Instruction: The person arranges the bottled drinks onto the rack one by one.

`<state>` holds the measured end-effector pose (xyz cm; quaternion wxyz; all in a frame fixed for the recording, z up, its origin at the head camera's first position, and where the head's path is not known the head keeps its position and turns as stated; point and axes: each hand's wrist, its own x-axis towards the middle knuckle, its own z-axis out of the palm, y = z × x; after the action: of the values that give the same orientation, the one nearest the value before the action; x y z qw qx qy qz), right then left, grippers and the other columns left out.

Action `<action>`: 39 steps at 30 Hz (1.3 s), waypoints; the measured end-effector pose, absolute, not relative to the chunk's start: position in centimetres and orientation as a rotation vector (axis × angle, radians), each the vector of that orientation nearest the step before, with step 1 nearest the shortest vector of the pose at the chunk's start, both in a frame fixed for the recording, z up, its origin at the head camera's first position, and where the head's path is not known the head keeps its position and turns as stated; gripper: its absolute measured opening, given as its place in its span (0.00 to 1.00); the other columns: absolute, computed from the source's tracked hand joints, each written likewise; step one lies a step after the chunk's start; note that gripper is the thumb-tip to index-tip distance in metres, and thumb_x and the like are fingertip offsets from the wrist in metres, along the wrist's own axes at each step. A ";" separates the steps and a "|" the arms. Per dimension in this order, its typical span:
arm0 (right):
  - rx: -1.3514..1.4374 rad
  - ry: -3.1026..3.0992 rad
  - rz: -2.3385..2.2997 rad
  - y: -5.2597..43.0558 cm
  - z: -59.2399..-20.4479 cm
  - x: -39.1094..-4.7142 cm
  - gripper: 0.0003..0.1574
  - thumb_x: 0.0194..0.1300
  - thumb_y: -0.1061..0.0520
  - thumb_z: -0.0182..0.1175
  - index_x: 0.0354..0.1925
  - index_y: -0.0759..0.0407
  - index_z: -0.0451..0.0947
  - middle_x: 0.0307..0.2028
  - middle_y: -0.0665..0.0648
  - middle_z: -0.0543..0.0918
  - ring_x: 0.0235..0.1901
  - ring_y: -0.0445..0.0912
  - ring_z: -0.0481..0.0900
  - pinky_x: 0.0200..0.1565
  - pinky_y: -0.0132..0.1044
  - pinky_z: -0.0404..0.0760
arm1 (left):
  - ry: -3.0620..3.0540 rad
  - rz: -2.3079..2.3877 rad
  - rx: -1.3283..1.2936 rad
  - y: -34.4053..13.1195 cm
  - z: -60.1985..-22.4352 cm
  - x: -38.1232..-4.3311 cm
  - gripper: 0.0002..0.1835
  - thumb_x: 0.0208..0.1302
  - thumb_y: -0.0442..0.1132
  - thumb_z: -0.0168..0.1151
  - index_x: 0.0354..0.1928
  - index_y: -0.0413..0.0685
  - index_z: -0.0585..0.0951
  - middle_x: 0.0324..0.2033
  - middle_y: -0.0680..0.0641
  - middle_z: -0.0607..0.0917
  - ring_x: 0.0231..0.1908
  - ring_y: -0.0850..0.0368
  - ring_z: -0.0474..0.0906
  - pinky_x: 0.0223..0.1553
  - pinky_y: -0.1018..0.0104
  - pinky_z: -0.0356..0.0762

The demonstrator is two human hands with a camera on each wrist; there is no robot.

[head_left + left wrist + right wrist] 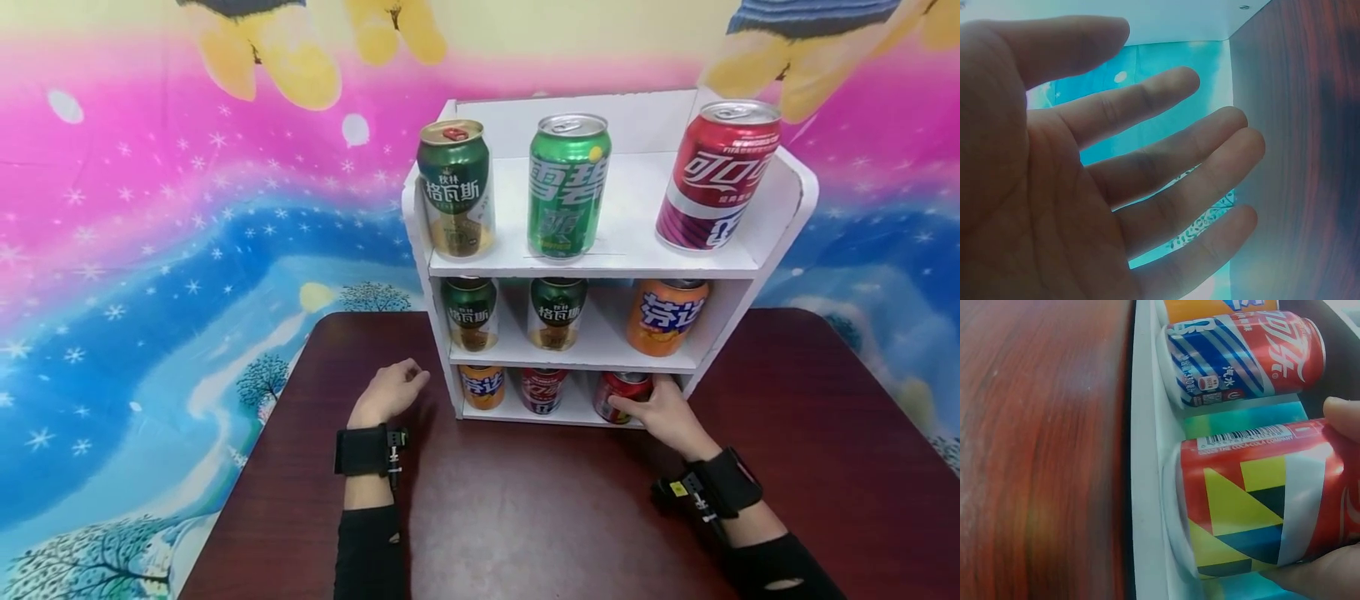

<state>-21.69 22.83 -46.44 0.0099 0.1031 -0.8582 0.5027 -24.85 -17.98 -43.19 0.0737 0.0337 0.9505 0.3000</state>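
Observation:
On the bottom shelf's right side stands a red Coca-Cola can [622, 395]. My right hand [667, 414] grips it, thumb on one side and fingers on the other; the right wrist view shows this can [1241, 500] with its yellow and green pattern, standing on the shelf board. My left hand [387, 392] hovers over the table just left of the shelf unit, holding nothing. In the left wrist view the left hand's fingers [1141, 100] are spread and relaxed.
A white three-tier shelf [577, 264] holds a green kvass can [454, 192], a Sprite can [567, 187] and a red cola can [717, 177] on top. Kvass cans [558, 315] and an orange Fanta can [667, 318] fill the middle. Below are another Fanta can [482, 387] and cola can [542, 390].

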 end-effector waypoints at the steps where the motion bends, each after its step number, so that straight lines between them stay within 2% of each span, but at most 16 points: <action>1: 0.314 -2.673 1.574 22.8 -46.5 -21.7 0.49 0.63 0.47 0.63 0.70 0.61 0.47 0.59 0.67 0.67 0.55 0.59 0.69 0.54 0.58 0.69 | 2.854 0.900 0.103 -17.9 -43.2 -24.9 0.16 0.71 0.48 0.50 0.49 0.44 0.78 0.32 0.48 0.80 0.31 0.53 0.73 0.35 0.58 0.71; 7: 0.272 -2.615 1.563 22.4 -47.4 -21.9 0.51 0.63 0.49 0.63 0.71 0.60 0.43 0.60 0.68 0.64 0.57 0.60 0.65 0.57 0.59 0.63 | 2.849 0.889 0.089 -17.7 -43.2 -24.8 0.17 0.71 0.48 0.50 0.50 0.44 0.78 0.34 0.47 0.80 0.31 0.53 0.73 0.34 0.58 0.71; 13: 0.167 -2.577 1.457 21.8 -48.4 -22.1 0.52 0.58 0.56 0.68 0.67 0.65 0.46 0.57 0.69 0.66 0.55 0.61 0.67 0.54 0.58 0.67 | 2.850 0.891 0.093 -17.6 -43.3 -24.9 0.17 0.71 0.48 0.51 0.50 0.44 0.78 0.32 0.48 0.79 0.30 0.53 0.72 0.33 0.59 0.70; 27: 0.104 -2.648 1.412 21.7 -48.3 -22.1 0.53 0.56 0.48 0.69 0.66 0.64 0.49 0.55 0.67 0.68 0.53 0.61 0.70 0.53 0.57 0.69 | 2.858 0.897 0.095 -17.6 -43.1 -24.8 0.17 0.71 0.49 0.51 0.49 0.45 0.78 0.30 0.49 0.79 0.29 0.54 0.72 0.32 0.59 0.70; 33: 0.055 -2.618 1.337 21.0 -48.2 -21.7 0.51 0.55 0.50 0.70 0.65 0.65 0.52 0.53 0.67 0.70 0.51 0.60 0.72 0.51 0.57 0.71 | 2.865 0.893 0.093 -17.5 -43.4 -24.7 0.17 0.70 0.48 0.51 0.49 0.44 0.78 0.33 0.48 0.80 0.31 0.54 0.73 0.34 0.58 0.72; 39: 0.029 -2.619 1.310 20.6 -47.9 -21.4 0.52 0.55 0.49 0.70 0.64 0.67 0.51 0.53 0.68 0.69 0.51 0.60 0.72 0.52 0.56 0.71 | 2.866 0.897 0.094 -17.4 -43.3 -24.6 0.17 0.70 0.49 0.51 0.49 0.44 0.78 0.31 0.48 0.79 0.30 0.53 0.73 0.33 0.58 0.71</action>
<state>-21.44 20.65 -47.89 0.1063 0.0097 -0.8892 0.4449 -24.64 -17.41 -43.32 0.0685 0.0313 0.9516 0.2979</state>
